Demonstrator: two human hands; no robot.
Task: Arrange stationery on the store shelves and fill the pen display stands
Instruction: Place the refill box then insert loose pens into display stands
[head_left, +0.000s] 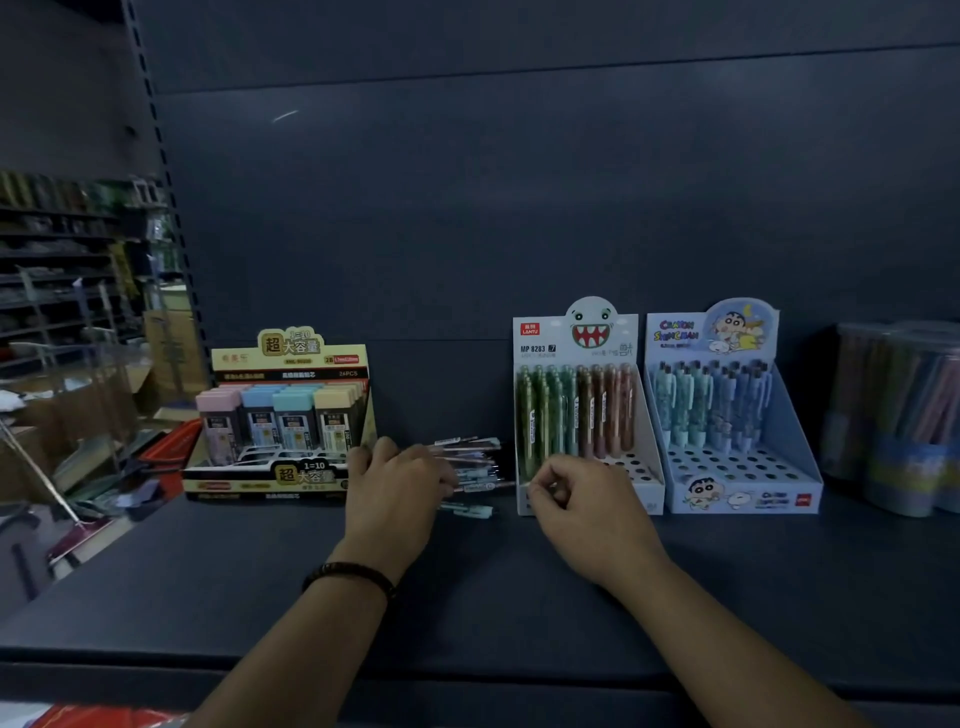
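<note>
Head view: "LANTU MP 8283" pen stand (576, 343).

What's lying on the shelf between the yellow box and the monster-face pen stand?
A loose pile of pens, partly under the left hand, in the head view.

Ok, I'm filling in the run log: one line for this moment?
left hand: on loose pens | right hand: pinched at monster pen stand front | front holes empty
</note>
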